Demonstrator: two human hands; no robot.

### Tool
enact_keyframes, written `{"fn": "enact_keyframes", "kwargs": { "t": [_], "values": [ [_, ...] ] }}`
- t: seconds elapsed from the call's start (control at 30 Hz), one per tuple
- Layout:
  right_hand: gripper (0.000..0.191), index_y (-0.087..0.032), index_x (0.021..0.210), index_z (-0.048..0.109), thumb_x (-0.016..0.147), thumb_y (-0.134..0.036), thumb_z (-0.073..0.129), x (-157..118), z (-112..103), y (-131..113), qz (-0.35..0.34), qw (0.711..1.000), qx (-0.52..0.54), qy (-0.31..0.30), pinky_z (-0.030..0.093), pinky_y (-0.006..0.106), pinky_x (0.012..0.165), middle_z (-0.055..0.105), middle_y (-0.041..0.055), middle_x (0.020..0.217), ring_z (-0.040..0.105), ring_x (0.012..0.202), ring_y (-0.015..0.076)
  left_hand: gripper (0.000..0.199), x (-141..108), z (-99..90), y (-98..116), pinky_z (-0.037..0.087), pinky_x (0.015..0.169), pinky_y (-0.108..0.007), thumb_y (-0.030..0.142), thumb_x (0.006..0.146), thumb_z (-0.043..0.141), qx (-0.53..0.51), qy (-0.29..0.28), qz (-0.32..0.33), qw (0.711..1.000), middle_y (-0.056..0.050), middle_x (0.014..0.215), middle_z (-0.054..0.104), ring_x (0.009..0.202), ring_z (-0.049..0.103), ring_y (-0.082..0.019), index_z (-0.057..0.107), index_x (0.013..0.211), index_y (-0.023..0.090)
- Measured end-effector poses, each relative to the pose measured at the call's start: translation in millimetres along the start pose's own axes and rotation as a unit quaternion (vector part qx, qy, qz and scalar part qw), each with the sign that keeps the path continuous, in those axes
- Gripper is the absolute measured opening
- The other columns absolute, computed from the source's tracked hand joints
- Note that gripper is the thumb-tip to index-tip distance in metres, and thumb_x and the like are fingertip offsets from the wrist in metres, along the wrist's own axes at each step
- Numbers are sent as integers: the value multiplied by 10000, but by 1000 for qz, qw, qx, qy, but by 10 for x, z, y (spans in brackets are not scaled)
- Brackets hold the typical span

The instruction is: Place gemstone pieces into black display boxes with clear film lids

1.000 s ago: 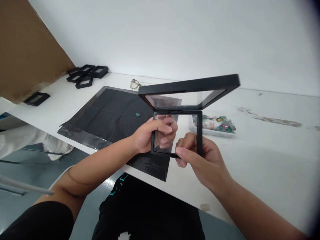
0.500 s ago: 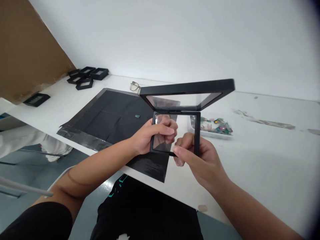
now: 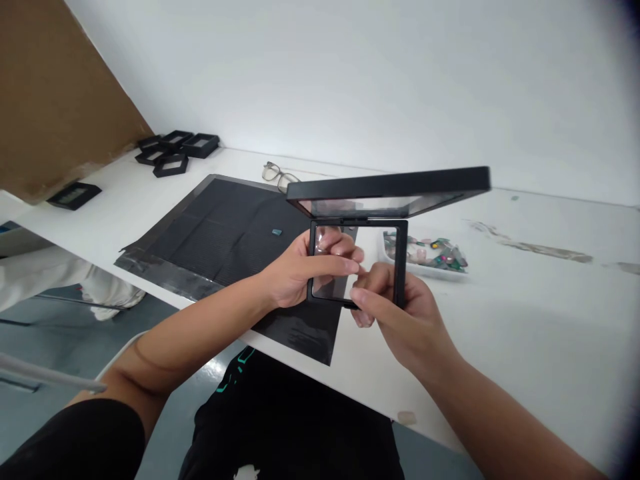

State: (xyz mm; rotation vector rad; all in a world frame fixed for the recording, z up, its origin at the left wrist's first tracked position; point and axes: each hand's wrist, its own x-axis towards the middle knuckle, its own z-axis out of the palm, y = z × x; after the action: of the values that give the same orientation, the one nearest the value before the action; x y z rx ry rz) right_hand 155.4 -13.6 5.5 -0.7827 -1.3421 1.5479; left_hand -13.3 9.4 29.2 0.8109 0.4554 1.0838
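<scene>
Between my hands, above the table, is a black hinged display frame (image 3: 403,260) with clear film windows. Its lid (image 3: 390,183) stands swung open at the back. My left hand (image 3: 320,263) grips the frame's left side, thumb over the near face and fingers seen through the film. On the lower right, my right hand (image 3: 395,300) is closed round the edge, with its thumb on the film near the bottom rim. Beneath the frame lies a black mat (image 3: 230,227), and a small teal stone (image 3: 277,232) rests on it.
Behind my right hand, a clear tray (image 3: 425,268) holds several coloured stones. Eyeglasses (image 3: 280,177) lie by the mat's far edge. Several black frames (image 3: 171,165) sit at the back left, another black frame (image 3: 75,196) nearer the left edge. Another person's light-trousered leg (image 3: 100,287) shows at left.
The frame has shifted slightly right, and its lid has tipped a little further back. My left fingers have slid slightly right behind the film. Both hands keep their hold.
</scene>
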Motion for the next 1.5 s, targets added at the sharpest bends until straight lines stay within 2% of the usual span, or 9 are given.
{"fn": "enact_keyframes", "kwargs": {
  "t": [0.1, 0.27, 0.43, 0.57, 0.77, 0.97, 1.13, 1.3, 1.5],
  "values": [
    [368, -222, 630, 511, 845, -344, 784, 1, 14, 11, 7, 1000, 15, -10, 324, 278, 500, 498, -65, 509, 421, 488, 98, 457, -6, 25, 26, 435, 533, -130, 36, 707, 735, -6, -10, -21, 1000, 63, 752, 441, 647, 540, -25, 304, 667, 182],
    [355, -229, 645, 531, 845, -382, 782, -4, 28, -20, 12, 1000, 14, -14, 334, 286, 507, 504, -61, 508, 434, 494, 109, 268, 0, 22, 38, 254, 376, -139, 154, 752, 714, 21, -4, -75, 997, 110, 551, 389, 410, 313, -22, 452, 773, 206],
    [366, -230, 641, 520, 839, -381, 788, 0, 20, -19, 21, 999, 28, -13, 355, 280, 501, 503, -60, 521, 439, 497, 107, 242, 24, -18, -5, 368, 431, -162, 215, 717, 751, 56, 12, -62, 996, 68, 622, 539, 488, 495, -53, 540, 831, 191],
    [363, -228, 645, 512, 839, -369, 784, 6, 25, -14, 24, 999, 36, -10, 367, 275, 500, 489, -71, 512, 436, 479, 97, 286, 31, -34, -14, 269, 373, -154, 201, 750, 747, 61, 5, -74, 995, 116, 487, 406, 375, 371, -32, 461, 739, 205],
    [385, -221, 608, 483, 835, -324, 776, 25, 31, -32, 26, 999, 45, 2, 368, 274, 512, 489, -65, 508, 457, 489, 98, 490, 53, -40, -40, 500, 540, -151, 133, 736, 748, 34, 14, -32, 999, 45, 652, 567, 616, 623, -62, 284, 584, 185],
    [345, -219, 622, 514, 851, -290, 762, 11, 22, -19, 19, 999, 42, -3, 371, 275, 516, 496, -66, 519, 454, 491, 95, 232, 46, -15, -17, 294, 367, -134, 184, 750, 750, 15, 4, -72, 997, 103, 536, 459, 416, 443, -37, 520, 782, 193],
    [342, -218, 623, 508, 853, -274, 754, 18, 22, -28, 17, 999, 44, -6, 376, 277, 525, 511, -64, 520, 467, 501, 100, 376, 45, -36, -42, 376, 432, -152, 297, 796, 716, 28, -14, -82, 996, 70, 489, 451, 432, 470, -37, 430, 588, 169],
    [344, -219, 625, 508, 867, -284, 745, 20, 11, -20, 12, 999, 39, -7, 368, 282, 529, 507, -61, 518, 466, 511, 106, 285, 68, -68, -62, 510, 576, -166, 294, 761, 781, 54, 19, -36, 998, 23, 707, 646, 597, 622, -60, 540, 715, 150],
    [351, -223, 625, 504, 857, -307, 754, 20, 3, -14, 10, 1000, 27, -5, 373, 291, 529, 504, -60, 543, 470, 511, 111, 360, 48, -30, -46, 304, 411, -139, 281, 833, 743, 72, 9, -46, 996, 133, 424, 362, 365, 348, -22, 400, 749, 210]
  ]
}}
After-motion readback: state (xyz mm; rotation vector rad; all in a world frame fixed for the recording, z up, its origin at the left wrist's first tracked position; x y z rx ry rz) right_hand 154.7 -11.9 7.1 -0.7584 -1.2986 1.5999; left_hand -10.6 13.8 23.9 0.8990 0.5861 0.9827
